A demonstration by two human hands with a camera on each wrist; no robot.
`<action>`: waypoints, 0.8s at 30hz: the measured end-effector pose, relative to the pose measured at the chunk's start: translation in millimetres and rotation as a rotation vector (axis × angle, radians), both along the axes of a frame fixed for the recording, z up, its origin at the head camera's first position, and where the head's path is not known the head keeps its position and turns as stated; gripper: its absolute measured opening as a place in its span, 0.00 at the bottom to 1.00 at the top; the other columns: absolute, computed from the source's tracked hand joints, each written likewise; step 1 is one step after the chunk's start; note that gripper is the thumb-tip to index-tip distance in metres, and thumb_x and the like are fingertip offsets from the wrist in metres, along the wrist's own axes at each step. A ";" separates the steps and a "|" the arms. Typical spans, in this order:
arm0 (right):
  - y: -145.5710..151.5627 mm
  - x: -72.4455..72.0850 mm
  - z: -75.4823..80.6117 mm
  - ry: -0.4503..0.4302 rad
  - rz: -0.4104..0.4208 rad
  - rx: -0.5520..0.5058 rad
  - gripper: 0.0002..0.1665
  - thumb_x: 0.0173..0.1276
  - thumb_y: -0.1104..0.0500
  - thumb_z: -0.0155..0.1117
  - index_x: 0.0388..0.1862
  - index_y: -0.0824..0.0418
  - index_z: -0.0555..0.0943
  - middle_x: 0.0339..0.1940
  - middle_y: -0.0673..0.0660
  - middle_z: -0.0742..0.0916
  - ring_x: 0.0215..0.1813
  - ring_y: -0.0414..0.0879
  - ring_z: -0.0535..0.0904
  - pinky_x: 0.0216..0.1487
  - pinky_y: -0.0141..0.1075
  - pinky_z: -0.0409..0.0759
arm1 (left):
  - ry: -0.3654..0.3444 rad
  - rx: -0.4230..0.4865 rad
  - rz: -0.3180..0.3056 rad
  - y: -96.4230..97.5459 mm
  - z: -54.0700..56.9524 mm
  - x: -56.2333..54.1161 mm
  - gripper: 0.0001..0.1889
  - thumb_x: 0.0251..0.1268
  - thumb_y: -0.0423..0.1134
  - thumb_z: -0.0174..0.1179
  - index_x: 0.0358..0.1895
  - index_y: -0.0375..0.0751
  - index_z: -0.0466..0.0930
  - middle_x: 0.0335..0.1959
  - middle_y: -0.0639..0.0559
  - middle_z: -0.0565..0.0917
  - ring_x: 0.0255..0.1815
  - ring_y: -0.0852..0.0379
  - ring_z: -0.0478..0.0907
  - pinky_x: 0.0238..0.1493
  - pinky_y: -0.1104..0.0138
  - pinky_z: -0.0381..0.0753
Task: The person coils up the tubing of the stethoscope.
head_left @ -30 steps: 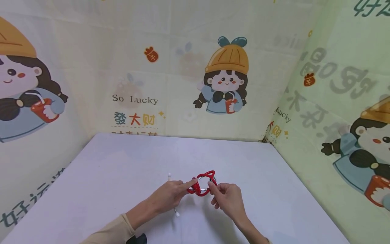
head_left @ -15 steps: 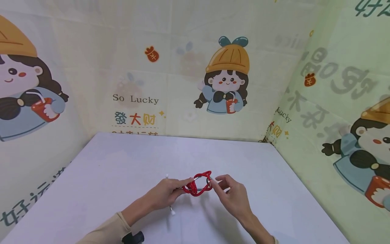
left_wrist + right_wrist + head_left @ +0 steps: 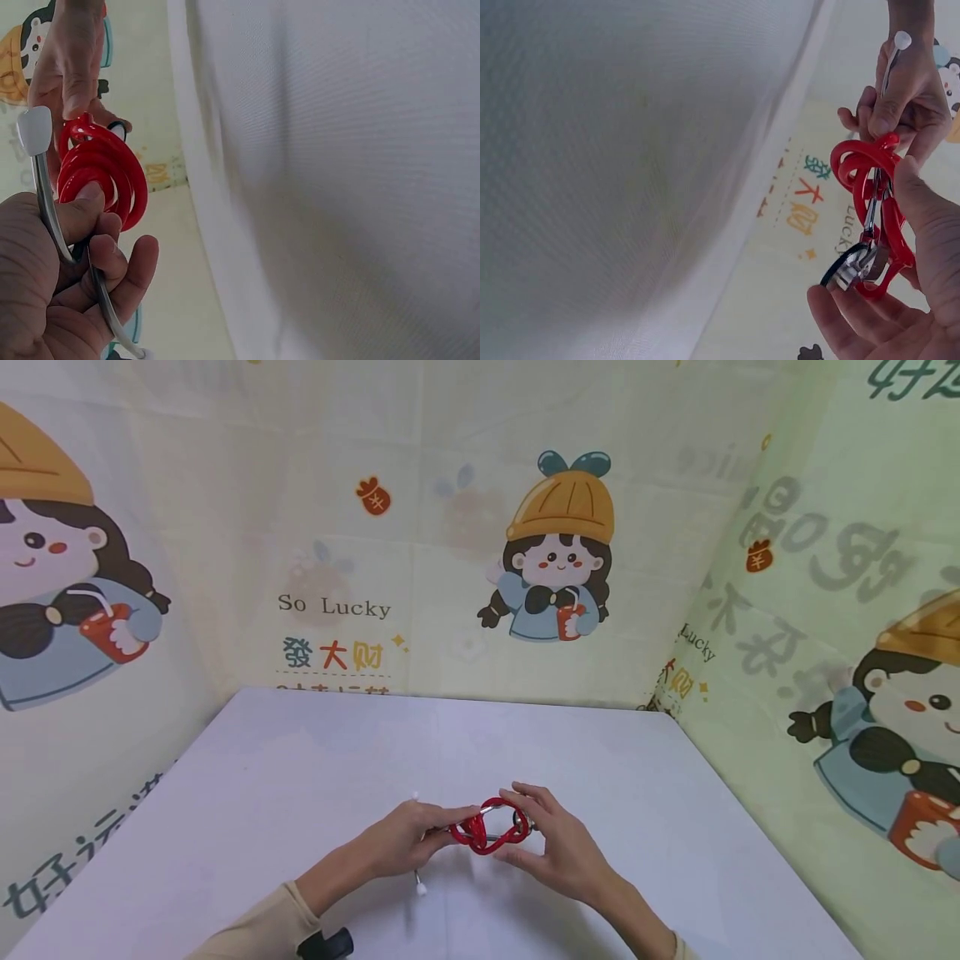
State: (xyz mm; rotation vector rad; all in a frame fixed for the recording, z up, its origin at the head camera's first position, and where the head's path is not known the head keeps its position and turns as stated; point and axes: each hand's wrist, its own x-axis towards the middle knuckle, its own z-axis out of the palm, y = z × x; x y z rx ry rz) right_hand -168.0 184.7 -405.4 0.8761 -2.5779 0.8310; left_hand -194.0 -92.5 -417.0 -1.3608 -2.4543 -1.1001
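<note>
A stethoscope with coiled red tubing (image 3: 476, 833) is held above the table between both hands. My left hand (image 3: 397, 839) pinches the wound tubing and metal ear tubes (image 3: 49, 210) at its left end. White eartips (image 3: 34, 130) stick out on either side of that hand. My right hand (image 3: 566, 852) spans the other end, thumb below and fingers above in the head view. In the right wrist view its thumb lies along the tubing, and its curled fingers reach round the silver chest piece (image 3: 851, 268). The right palm partly hides that end.
The white table (image 3: 337, 743) spreads under both hands. Printed cloth walls (image 3: 442, 552) stand behind it and at both sides. A black wrist strap or device (image 3: 326, 945) shows at the left sleeve.
The right hand shifted from pinching the tubing's right end to spanning it with thumb and fingers spread wider. The stethoscope turned slightly and moved a little left; the left hand kept hold.
</note>
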 end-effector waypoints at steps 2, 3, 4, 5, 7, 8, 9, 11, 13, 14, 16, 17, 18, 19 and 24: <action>1.4 -1.6 -0.3 -0.021 0.040 -0.013 0.44 0.59 0.46 0.80 0.74 0.47 0.73 0.69 0.53 0.78 0.55 0.44 0.84 0.48 0.39 0.87 | -0.008 -0.002 -0.004 -0.3 0.1 0.2 0.29 0.65 0.28 0.68 0.70 0.42 0.77 0.49 0.52 0.90 0.49 0.60 0.88 0.49 0.71 0.84; 1.9 -2.3 -0.3 -0.032 0.056 -0.022 0.44 0.59 0.47 0.81 0.73 0.48 0.73 0.69 0.53 0.78 0.55 0.44 0.84 0.48 0.39 0.87 | -0.011 -0.004 -0.006 -0.4 -0.1 0.3 0.29 0.65 0.28 0.68 0.70 0.42 0.77 0.49 0.52 0.90 0.49 0.59 0.88 0.50 0.71 0.84; 2.3 -3.0 -0.2 -0.042 0.071 -0.030 0.44 0.58 0.49 0.81 0.73 0.48 0.74 0.68 0.53 0.78 0.55 0.44 0.84 0.48 0.39 0.87 | -0.014 -0.006 -0.007 -0.5 -0.4 0.4 0.29 0.65 0.28 0.68 0.70 0.42 0.77 0.50 0.52 0.90 0.49 0.58 0.88 0.50 0.71 0.84; 2.6 -3.6 -0.2 -0.048 0.083 -0.037 0.44 0.58 0.51 0.82 0.72 0.49 0.74 0.67 0.53 0.78 0.55 0.45 0.84 0.47 0.39 0.87 | -0.015 -0.009 -0.009 -0.5 -0.6 0.4 0.29 0.65 0.28 0.68 0.69 0.42 0.77 0.50 0.52 0.90 0.50 0.57 0.88 0.50 0.70 0.84; 2.9 -4.5 0.1 -0.047 0.091 -0.040 0.44 0.56 0.53 0.83 0.71 0.50 0.75 0.65 0.52 0.79 0.54 0.45 0.84 0.46 0.38 0.87 | -0.013 -0.016 -0.011 -0.7 -0.8 0.2 0.29 0.65 0.29 0.68 0.70 0.42 0.77 0.50 0.52 0.90 0.50 0.56 0.88 0.51 0.69 0.84; 2.8 -4.8 0.3 -0.047 0.088 -0.039 0.43 0.56 0.54 0.83 0.71 0.50 0.75 0.65 0.52 0.79 0.54 0.44 0.83 0.46 0.37 0.87 | -0.003 -0.022 -0.010 -0.8 -0.6 0.0 0.29 0.65 0.29 0.69 0.70 0.42 0.77 0.50 0.52 0.90 0.50 0.56 0.88 0.51 0.69 0.84; 2.7 -5.0 0.5 -0.045 0.087 -0.041 0.43 0.56 0.55 0.83 0.71 0.51 0.76 0.64 0.51 0.80 0.54 0.44 0.83 0.46 0.36 0.87 | 0.014 -0.030 -0.006 -1.0 0.1 -0.2 0.29 0.65 0.30 0.69 0.70 0.42 0.77 0.50 0.53 0.90 0.50 0.57 0.88 0.51 0.68 0.84; 2.5 -5.5 0.8 -0.038 0.084 -0.043 0.43 0.55 0.56 0.83 0.70 0.52 0.76 0.63 0.51 0.80 0.53 0.44 0.84 0.46 0.35 0.87 | 0.061 -0.046 0.006 -1.5 2.5 -0.9 0.28 0.65 0.31 0.70 0.69 0.43 0.78 0.49 0.54 0.90 0.48 0.60 0.88 0.49 0.68 0.84; 2.2 -6.0 1.4 -0.027 0.083 -0.050 0.42 0.55 0.57 0.84 0.70 0.52 0.77 0.62 0.51 0.80 0.53 0.44 0.84 0.46 0.35 0.86 | 0.121 -0.062 0.018 -2.1 6.0 -1.7 0.28 0.64 0.32 0.71 0.68 0.43 0.79 0.46 0.56 0.91 0.44 0.62 0.88 0.47 0.69 0.83; 2.1 -6.3 1.9 -0.021 0.084 -0.054 0.42 0.55 0.58 0.84 0.70 0.52 0.77 0.62 0.51 0.80 0.52 0.44 0.84 0.46 0.34 0.86 | 0.157 -0.072 0.024 -2.7 7.9 -2.0 0.28 0.63 0.33 0.71 0.67 0.43 0.80 0.44 0.57 0.91 0.42 0.64 0.88 0.45 0.69 0.82; 2.0 -7.2 3.4 0.002 0.086 -0.062 0.42 0.55 0.59 0.84 0.69 0.52 0.77 0.61 0.51 0.80 0.52 0.45 0.84 0.45 0.35 0.86 | 0.201 -0.091 0.036 -3.4 11.9 -2.9 0.27 0.63 0.34 0.72 0.67 0.44 0.80 0.42 0.58 0.91 0.39 0.67 0.86 0.42 0.69 0.79; 2.0 -7.8 4.3 0.013 0.088 -0.067 0.43 0.54 0.59 0.84 0.69 0.52 0.77 0.61 0.50 0.81 0.52 0.45 0.84 0.45 0.34 0.86 | 0.215 -0.098 0.039 -3.8 13.7 -3.5 0.27 0.63 0.34 0.72 0.67 0.45 0.80 0.42 0.58 0.91 0.38 0.67 0.85 0.42 0.69 0.79; 2.0 -8.3 5.3 0.025 0.093 -0.072 0.43 0.54 0.59 0.84 0.69 0.52 0.77 0.61 0.51 0.81 0.51 0.45 0.84 0.45 0.35 0.86 | 0.226 -0.104 0.040 -4.5 15.5 -4.0 0.27 0.63 0.35 0.72 0.67 0.45 0.80 0.42 0.59 0.91 0.37 0.68 0.85 0.42 0.68 0.78; 2.1 -9.0 6.5 0.037 0.097 -0.076 0.43 0.54 0.60 0.84 0.69 0.52 0.77 0.61 0.51 0.81 0.51 0.45 0.85 0.45 0.35 0.86 | 0.231 -0.112 0.042 -5.3 17.3 -4.5 0.28 0.64 0.35 0.71 0.68 0.45 0.80 0.43 0.59 0.91 0.36 0.69 0.84 0.42 0.68 0.78; 3.6 -12.9 12.2 0.100 0.121 -0.093 0.44 0.53 0.62 0.85 0.69 0.54 0.77 0.61 0.52 0.81 0.49 0.44 0.85 0.45 0.35 0.87 | 0.199 -0.140 0.065 -11.8 25.6 -6.1 0.29 0.66 0.37 0.69 0.71 0.47 0.76 0.34 0.64 0.88 0.31 0.71 0.77 0.44 0.65 0.76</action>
